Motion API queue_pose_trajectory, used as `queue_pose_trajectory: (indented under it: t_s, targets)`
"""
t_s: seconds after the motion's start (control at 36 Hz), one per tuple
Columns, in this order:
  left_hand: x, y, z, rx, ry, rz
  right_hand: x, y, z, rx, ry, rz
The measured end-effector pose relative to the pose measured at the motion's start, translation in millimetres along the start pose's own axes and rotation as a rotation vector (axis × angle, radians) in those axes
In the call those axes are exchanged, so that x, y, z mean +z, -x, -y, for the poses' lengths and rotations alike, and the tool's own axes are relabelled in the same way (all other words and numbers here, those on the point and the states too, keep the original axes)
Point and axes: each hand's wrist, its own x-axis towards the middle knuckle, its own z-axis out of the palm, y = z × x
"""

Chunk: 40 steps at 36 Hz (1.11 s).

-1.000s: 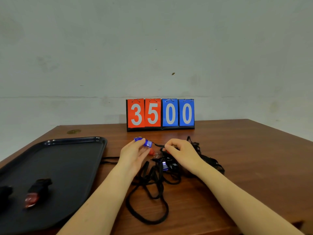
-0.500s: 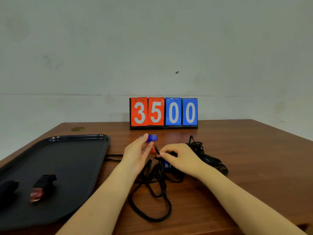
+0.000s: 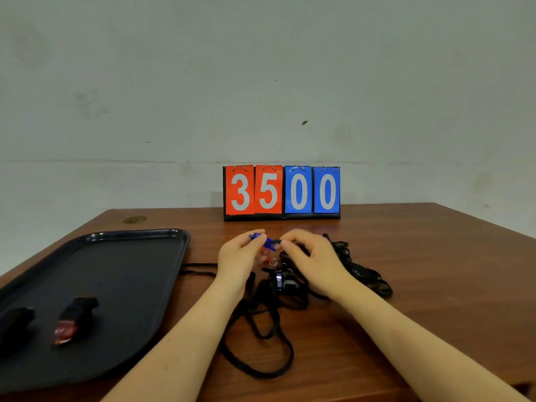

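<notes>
We are facing a table (image 3: 420,256). A tray (image 3: 130,236) is lying on its left side, and two wrapped bundles are resting in the tray's near part, one (image 3: 74,320) just right of the other (image 3: 14,323). A scoreboard (image 3: 281,191) is standing at the far middle. A tangle of cords (image 3: 290,300) is lying right of the tray. Above its far part, our left hand (image 3: 240,256) and right hand (image 3: 311,262) are pinching a whistle (image 3: 265,242) by its left and right ends.

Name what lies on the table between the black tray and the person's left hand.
In the head view, two strands of black cord run across the table between the tray and the left hand, which grips a blue whistle.
</notes>
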Motion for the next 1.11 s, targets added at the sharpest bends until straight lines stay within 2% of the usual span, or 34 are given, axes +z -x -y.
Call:
queue_pose_trajectory:
  t_s: [0.14, 0.25, 0.31, 0.36, 0.44, 0.53, 0.61, 0.78, 0.94, 1.03, 1.11]
  targets:
    - [3.5, 2.4, -2.0, 0.059, -0.117, 0.054, -11.8, -7.2, -8.9, 0.097, -0.054, -0.239]
    - [5.6, 7.9, -3.4, 0.087, -0.169, 0.164, -14.6, -8.8, -12.8, 0.166, -0.093, -0.306]
    - [5.7, 10.3, -4.2, 0.074, -0.109, 0.221, -14.9, -8.8, -13.4, 0.193, -0.099, -0.317]
    - [6.4, 12.5, -6.4, 0.038, 0.046, 0.286, -15.5, -8.6, -15.5, 0.219, -0.088, -0.283]
    - [7.5, 15.1, -10.6, -0.036, 0.274, 0.347, -11.3, -6.4, -17.6, 0.201, 0.001, -0.133]
    - [8.0, 14.3, -11.7, -0.067, 0.386, 0.321, -4.0, -2.4, -15.2, 0.113, 0.12, -0.027]
    - [5.1, 10.5, -10.5, -0.058, 0.423, 0.243, 0.0, 1.0, -8.3, 0.056, 0.132, 0.066]
    - [2.2, 4.5, -5.8, 0.012, 0.254, 0.17, 1.5, 1.7, -7.0, -0.025, 0.253, 0.162]
    - [-0.5, -2.3, 1.1, 0.158, -0.18, 0.07, 3.0, 2.4, -8.5, -0.045, 0.257, 0.238]
    - [-2.3, -3.0, 3.4, 0.256, -0.332, 0.051, 2.0, 1.4, -5.8, -0.026, 0.201, 0.22]
    - [-3.2, -4.7, 4.7, 0.277, -0.393, 0.04, -1.8, 0.4, -2.5, -0.009, 0.134, 0.139]
